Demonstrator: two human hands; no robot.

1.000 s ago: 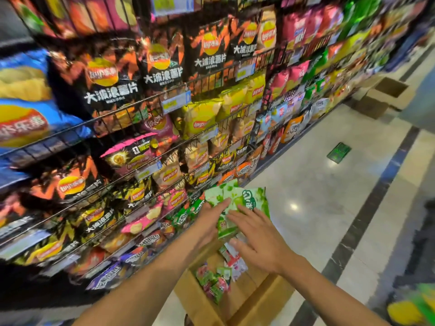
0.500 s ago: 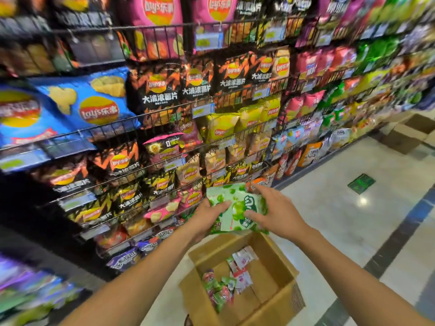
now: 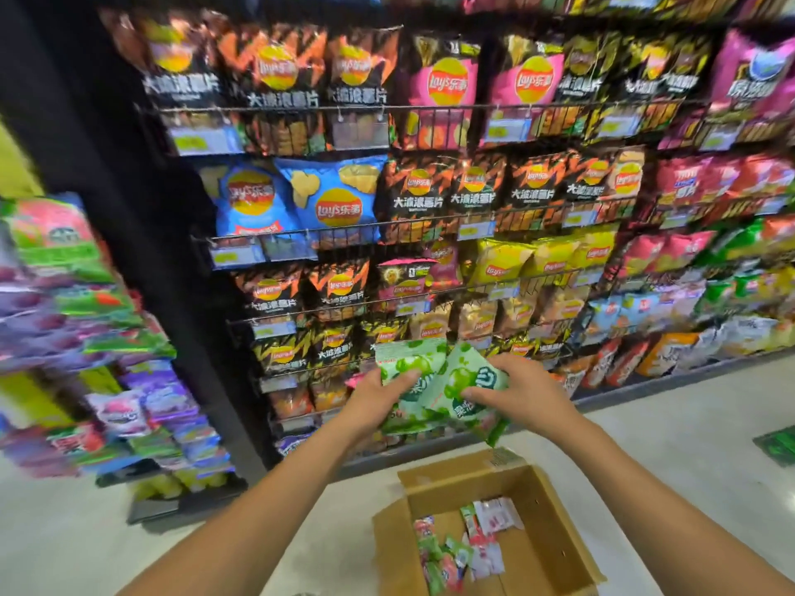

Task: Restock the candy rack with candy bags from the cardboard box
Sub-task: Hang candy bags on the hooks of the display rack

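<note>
Both my hands hold a small stack of green candy bags (image 3: 434,380) at chest height, above the open cardboard box (image 3: 555,518) on the floor. My left hand (image 3: 378,402) grips the stack's left side with the thumb on top. On the right side, my right hand (image 3: 520,393) pinches the bags, which fan apart a little. Several green, red and white candy bags (image 3: 464,548) lie in the bottom of the box. The candy rack (image 3: 86,320) with green, purple and pink bags stands at the far left, blurred.
A tall wire rack of chip bags (image 3: 430,217) fills the view straight ahead, behind the held bags. A dark post (image 3: 142,234) separates it from the candy rack. Pale tiled floor (image 3: 688,449) runs to the right, with a green floor sticker (image 3: 778,445) at the edge.
The view has swung left and risen, bringing the candy rack into sight at the left. My hands have lifted the green bags higher and farther from the box.
</note>
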